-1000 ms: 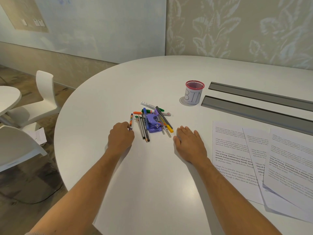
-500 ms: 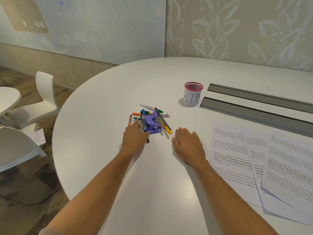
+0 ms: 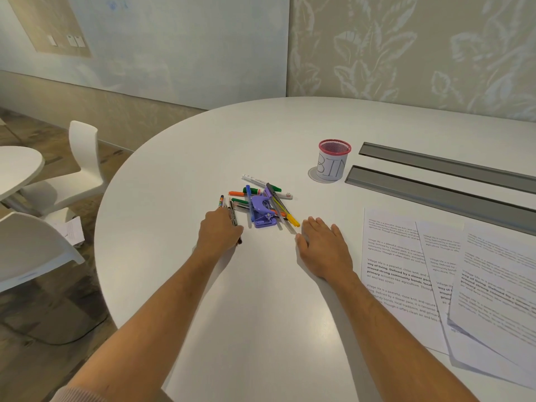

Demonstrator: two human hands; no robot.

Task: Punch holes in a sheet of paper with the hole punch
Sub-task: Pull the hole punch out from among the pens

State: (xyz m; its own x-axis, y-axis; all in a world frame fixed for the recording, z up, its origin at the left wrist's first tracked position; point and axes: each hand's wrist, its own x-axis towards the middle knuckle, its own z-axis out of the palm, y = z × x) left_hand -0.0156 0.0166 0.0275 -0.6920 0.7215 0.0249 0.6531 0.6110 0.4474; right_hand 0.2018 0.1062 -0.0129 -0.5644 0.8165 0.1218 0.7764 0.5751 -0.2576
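While right hand [image 3: 324, 248] lies flat on bench [image 3: 261, 314], fingers straight, left hand [image 3: 221, 231] curls over dark pens [image 3: 233, 218]; actual grip unclear. Purple hole punch [image 3: 262, 210] sits in pen pile between hands. Printed sheets [image 3: 406, 262] right.

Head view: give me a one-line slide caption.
Left hand on dark pens beside the purple hole punch; right hand flat on the white table, printed sheets untouched.

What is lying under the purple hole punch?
The hole punch sits on a heap of pens; a blue pen and others pass beneath it. How many it covers cannot be seen.
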